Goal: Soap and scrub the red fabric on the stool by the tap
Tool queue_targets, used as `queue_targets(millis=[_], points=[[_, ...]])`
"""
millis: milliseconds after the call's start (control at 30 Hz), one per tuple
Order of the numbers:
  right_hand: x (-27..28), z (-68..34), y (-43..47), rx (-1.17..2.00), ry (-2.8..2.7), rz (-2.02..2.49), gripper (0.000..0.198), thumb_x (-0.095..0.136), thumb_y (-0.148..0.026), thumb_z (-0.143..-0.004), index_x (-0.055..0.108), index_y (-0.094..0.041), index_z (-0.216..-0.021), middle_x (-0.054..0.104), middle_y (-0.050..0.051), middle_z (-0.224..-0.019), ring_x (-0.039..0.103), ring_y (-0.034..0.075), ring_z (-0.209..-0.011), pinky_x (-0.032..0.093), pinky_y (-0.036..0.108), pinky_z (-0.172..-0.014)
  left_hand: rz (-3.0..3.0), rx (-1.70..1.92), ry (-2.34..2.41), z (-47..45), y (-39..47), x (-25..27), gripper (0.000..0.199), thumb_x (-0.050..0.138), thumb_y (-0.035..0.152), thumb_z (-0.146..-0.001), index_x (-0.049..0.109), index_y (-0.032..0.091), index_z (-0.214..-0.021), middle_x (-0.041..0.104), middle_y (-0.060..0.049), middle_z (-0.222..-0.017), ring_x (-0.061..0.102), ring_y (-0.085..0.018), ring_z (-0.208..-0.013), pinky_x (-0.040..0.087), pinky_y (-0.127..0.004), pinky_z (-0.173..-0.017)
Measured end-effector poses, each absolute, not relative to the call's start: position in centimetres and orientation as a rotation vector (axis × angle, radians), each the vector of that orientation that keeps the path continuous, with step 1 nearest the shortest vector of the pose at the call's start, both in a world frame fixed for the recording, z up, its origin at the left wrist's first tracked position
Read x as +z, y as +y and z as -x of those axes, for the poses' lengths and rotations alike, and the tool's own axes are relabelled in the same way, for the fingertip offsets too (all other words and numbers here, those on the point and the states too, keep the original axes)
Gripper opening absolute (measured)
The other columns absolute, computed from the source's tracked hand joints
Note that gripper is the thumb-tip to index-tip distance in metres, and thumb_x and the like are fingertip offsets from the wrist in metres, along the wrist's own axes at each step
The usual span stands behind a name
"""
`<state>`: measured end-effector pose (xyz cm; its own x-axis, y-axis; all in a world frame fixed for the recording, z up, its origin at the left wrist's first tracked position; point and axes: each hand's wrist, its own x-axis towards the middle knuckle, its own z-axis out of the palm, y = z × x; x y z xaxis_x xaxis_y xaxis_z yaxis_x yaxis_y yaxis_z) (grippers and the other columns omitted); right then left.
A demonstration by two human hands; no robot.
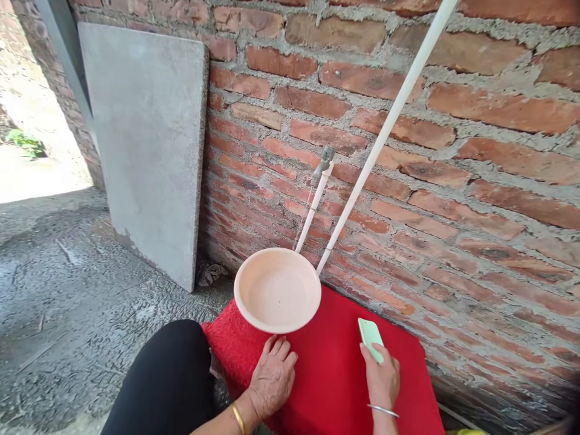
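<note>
A pale pinkish-white basin point(278, 293) stands on a red cloth point(326, 374), and nothing shows inside it but a few specks. My left hand point(272, 374), with a gold bangle at the wrist, rests on the cloth just in front of the basin. Its fingers are loosely bent and slightly apart, with the tips at or near the rim; whether they touch it I cannot tell. Over the right part of the cloth, my right hand point(383, 374), wearing a silver bangle, grips a light green phone point(370, 338) by its lower part. The palm and fingers hide the phone's near end.
Behind the basin a grey tap point(323, 164) tops a short white pipe, beside a long white pipe point(385, 130) along the brick wall point(453, 199). A grey slab point(145, 139) leans at the left. My black-clad knee point(167, 374) is beside the cloth, above wet-looking concrete floor point(77, 302).
</note>
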<state>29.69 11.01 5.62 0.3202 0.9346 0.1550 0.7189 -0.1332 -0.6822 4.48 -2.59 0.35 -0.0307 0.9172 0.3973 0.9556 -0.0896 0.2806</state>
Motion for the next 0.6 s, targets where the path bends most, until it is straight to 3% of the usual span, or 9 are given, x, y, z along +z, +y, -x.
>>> queue_targets(millis=[100, 367, 600], points=[[6.3, -28.9, 11.3, 0.421, -1.459, 1.889, 0.059, 0.051, -0.068, -0.072, 0.068, -0.020, -0.102, 0.059, 0.014, -0.102, 0.059, 0.037, -0.098, 0.047, 0.053, -0.086, 2.128, -0.754, -2.064, -4.4, -2.7, 0.3, 0.024, 0.051, 0.013, -0.081, 0.061, 0.026, -0.099, 0.061, -0.005, -0.110, 0.051, -0.025, -0.116, 0.031, -0.050, -0.112], [5.7, -22.6, 12.7, 0.574, -1.664, 1.613, 0.033, 0.065, -0.051, -0.064, 0.072, -0.028, -0.086, 0.062, 0.002, -0.095, 0.062, 0.022, -0.094, 0.048, 0.030, -0.086, 2.094, -0.802, -1.977, -4.0, -2.6, -0.5, 0.030, 0.049, 0.009, -0.080, 0.063, 0.028, -0.099, 0.065, -0.003, -0.110, 0.054, -0.024, -0.112, 0.035, -0.047, -0.107], [5.8, -27.8, 14.0, 0.405, -1.414, 1.833, 0.047, 0.057, -0.058, -0.069, 0.071, -0.020, -0.095, 0.059, 0.009, -0.093, 0.060, 0.030, -0.091, 0.047, 0.043, -0.084, 2.023, -0.877, -1.881, -4.0, -2.5, -0.9, 0.033, 0.049, 0.007, -0.077, 0.063, 0.028, -0.098, 0.066, -0.002, -0.105, 0.055, -0.023, -0.109, 0.035, -0.045, -0.106]])
